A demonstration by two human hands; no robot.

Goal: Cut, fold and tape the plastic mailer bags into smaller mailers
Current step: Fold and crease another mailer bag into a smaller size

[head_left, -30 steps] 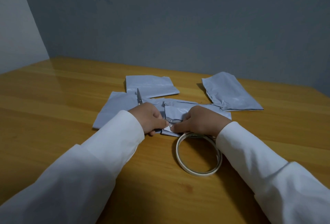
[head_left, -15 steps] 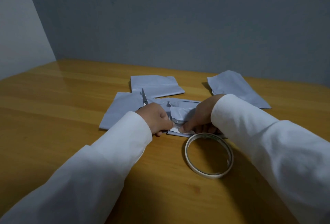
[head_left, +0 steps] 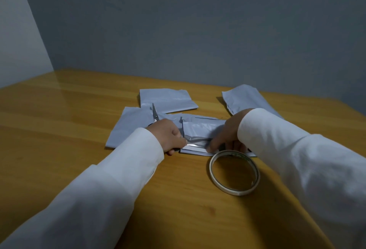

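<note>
- Wooden table [head_left: 59, 129] fills the lower frame.
- White sleeves [head_left: 111, 185] reach in from both bottom corners.
- Grey mailer bags [head_left: 168, 100] lie at centre; the nearest mailer [head_left: 200, 127] sits between the hands.
- Tape roll [head_left: 234, 172] lies flat, lower right of centre.
- Left hand [head_left: 168, 135] pinches a clear tape strip [head_left: 198, 141].
- Right hand [head_left: 227, 135] presses fingertips on the strip's other end.
- Scissors [head_left: 155, 114] poke out behind the left hand.
</note>
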